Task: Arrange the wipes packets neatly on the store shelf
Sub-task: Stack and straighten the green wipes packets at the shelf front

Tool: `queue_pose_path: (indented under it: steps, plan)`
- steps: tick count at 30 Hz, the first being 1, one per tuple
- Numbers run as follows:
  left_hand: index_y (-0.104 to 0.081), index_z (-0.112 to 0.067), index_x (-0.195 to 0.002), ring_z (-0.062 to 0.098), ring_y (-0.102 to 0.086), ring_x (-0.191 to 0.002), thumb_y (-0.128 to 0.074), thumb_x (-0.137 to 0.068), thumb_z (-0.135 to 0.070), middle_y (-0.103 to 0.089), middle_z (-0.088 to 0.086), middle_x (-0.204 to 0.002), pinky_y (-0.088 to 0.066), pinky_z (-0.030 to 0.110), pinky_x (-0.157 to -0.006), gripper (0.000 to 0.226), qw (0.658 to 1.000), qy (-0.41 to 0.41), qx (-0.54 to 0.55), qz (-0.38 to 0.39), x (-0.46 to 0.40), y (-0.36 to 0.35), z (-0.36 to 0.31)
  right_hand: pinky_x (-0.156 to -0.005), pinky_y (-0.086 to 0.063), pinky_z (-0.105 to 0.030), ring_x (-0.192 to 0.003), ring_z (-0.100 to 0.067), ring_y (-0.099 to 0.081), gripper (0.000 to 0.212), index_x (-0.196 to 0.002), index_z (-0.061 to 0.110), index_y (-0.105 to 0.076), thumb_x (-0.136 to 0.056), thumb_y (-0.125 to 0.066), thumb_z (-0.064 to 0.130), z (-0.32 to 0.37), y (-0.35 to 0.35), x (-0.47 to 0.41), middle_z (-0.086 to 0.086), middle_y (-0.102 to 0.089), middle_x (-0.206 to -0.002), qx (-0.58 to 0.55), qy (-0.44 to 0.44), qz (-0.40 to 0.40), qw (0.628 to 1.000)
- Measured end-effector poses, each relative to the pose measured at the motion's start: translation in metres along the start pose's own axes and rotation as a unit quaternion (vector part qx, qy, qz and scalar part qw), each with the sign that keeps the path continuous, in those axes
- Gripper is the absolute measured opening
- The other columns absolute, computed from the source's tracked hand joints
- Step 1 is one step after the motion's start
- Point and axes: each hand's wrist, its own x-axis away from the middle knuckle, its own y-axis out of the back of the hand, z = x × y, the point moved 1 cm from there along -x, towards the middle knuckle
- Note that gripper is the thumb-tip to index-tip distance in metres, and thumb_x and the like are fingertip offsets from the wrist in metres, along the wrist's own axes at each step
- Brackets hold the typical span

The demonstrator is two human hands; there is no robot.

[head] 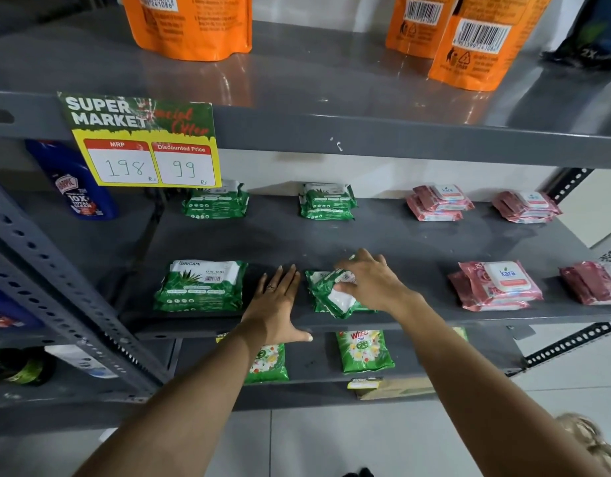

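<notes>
Green wipes packets lie in small stacks on the grey shelf: one front left, two at the back. A crooked green stack sits front centre; my right hand rests on its top packet, fingers curled around the packet's far edge. My left hand lies flat and open on the shelf just left of that stack, thumb over the front edge. Pink wipes stacks sit at the right: two at the back and two at the front.
An offer sign hangs from the upper shelf edge. A blue bottle stands at the left behind a perforated upright. Orange pouches stand on the shelf above. Green detergent bags lie on the shelf below.
</notes>
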Motion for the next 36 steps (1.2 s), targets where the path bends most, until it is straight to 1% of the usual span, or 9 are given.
queue_pose_path:
  steps: [4, 7, 10, 13, 20, 26, 29, 32, 36]
  plan:
    - [0.009, -0.012, -0.153, 0.023, 0.019, -0.147, -0.058, -0.065, -0.084, 0.018, 0.003, -0.162, 0.01, 0.046, -0.119, 0.133, 1.0, -0.001, -0.004, 0.005, 0.001, -0.001, 0.0, -0.11, -0.027, -0.037, -0.13, -0.025, -0.038, 0.046, -0.137, 0.032, -0.051, -0.091, -0.06, 0.032, -0.014, 0.012, 0.008, -0.003, -0.045, -0.139, -0.019, 0.103, 0.049, 0.993]
    - [0.01, -0.012, -0.153, 0.022, 0.02, -0.146, -0.058, -0.064, -0.085, 0.02, 0.002, -0.161, 0.011, 0.046, -0.118, 0.134, 1.0, 0.005, -0.005, 0.003, 0.002, 0.0, 0.002, -0.103, -0.043, -0.039, -0.12, -0.024, -0.055, 0.046, -0.129, 0.025, -0.059, -0.087, -0.063, 0.044, -0.012, 0.01, 0.012, -0.002, -0.055, -0.132, -0.122, 0.056, -0.046, 0.99]
    - [0.008, -0.011, -0.154, 0.023, 0.018, -0.147, -0.059, -0.063, -0.085, 0.018, 0.003, -0.162, 0.01, 0.046, -0.119, 0.134, 1.0, 0.002, -0.006, -0.001, 0.001, 0.001, 0.001, -0.072, -0.053, -0.035, -0.082, -0.029, -0.066, 0.047, -0.081, 0.009, -0.064, -0.082, -0.062, 0.057, 0.002, 0.007, 0.01, -0.007, -0.063, -0.085, -0.078, -0.048, -0.154, 0.984]
    - [0.008, -0.012, -0.154, 0.023, 0.018, -0.147, -0.059, -0.063, -0.084, 0.017, 0.003, -0.162, 0.009, 0.046, -0.119, 0.134, 1.0, 0.002, 0.0, -0.001, 0.0, 0.001, 0.0, -0.064, -0.052, -0.035, -0.069, -0.025, -0.061, 0.057, -0.057, 0.012, -0.038, -0.076, -0.069, 0.056, 0.02, 0.004, 0.011, -0.003, -0.052, -0.065, 0.021, -0.069, -0.115, 0.991]
    - [0.007, -0.011, -0.154, 0.023, 0.018, -0.147, -0.059, -0.063, -0.084, 0.017, 0.004, -0.162, 0.011, 0.046, -0.118, 0.134, 1.0, 0.001, -0.005, 0.001, 0.0, 0.0, -0.001, -0.093, -0.051, -0.038, -0.107, -0.031, -0.065, 0.059, -0.117, 0.003, -0.064, -0.072, -0.08, 0.038, 0.004, 0.013, 0.015, -0.014, -0.068, -0.116, -0.057, -0.02, -0.04, 0.997]
    - [0.006, -0.011, -0.154, 0.024, 0.017, -0.147, -0.061, -0.063, -0.084, 0.016, 0.004, -0.162, 0.008, 0.047, -0.119, 0.134, 1.0, -0.002, 0.003, -0.004, 0.0, -0.001, -0.001, -0.059, -0.042, -0.031, -0.066, -0.025, -0.059, 0.054, -0.065, 0.01, -0.045, -0.072, -0.075, 0.054, 0.013, 0.002, 0.016, -0.002, -0.052, -0.061, -0.02, -0.119, -0.13, 0.984]
    - [0.007, -0.011, -0.154, 0.024, 0.017, -0.147, -0.06, -0.062, -0.085, 0.017, 0.004, -0.162, 0.008, 0.048, -0.119, 0.135, 1.0, -0.003, -0.002, -0.006, 0.0, -0.002, 0.001, -0.076, -0.052, -0.034, -0.092, -0.029, -0.068, 0.046, -0.094, 0.006, -0.061, -0.073, -0.078, 0.043, 0.009, -0.004, 0.013, -0.009, -0.069, -0.09, -0.01, -0.074, -0.086, 0.993]
    - [0.008, -0.01, -0.153, 0.024, 0.017, -0.147, -0.059, -0.063, -0.085, 0.017, 0.004, -0.162, 0.008, 0.049, -0.119, 0.135, 1.0, -0.006, -0.006, -0.005, -0.001, -0.003, 0.001, -0.103, -0.045, -0.035, -0.12, -0.027, -0.06, 0.071, -0.133, 0.01, -0.053, -0.072, -0.082, 0.031, -0.005, 0.001, 0.012, -0.01, -0.063, -0.131, -0.074, -0.026, -0.046, 0.996]
    - [0.007, -0.01, -0.153, 0.024, 0.016, -0.147, -0.06, -0.063, -0.084, 0.015, 0.004, -0.162, 0.007, 0.048, -0.119, 0.135, 1.0, -0.004, -0.004, -0.009, 0.0, -0.002, 0.0, -0.107, -0.041, -0.039, -0.128, -0.025, -0.053, 0.082, -0.138, 0.013, -0.048, -0.068, -0.083, 0.039, -0.013, 0.006, 0.011, -0.006, -0.055, -0.14, -0.09, -0.02, -0.045, 0.995]
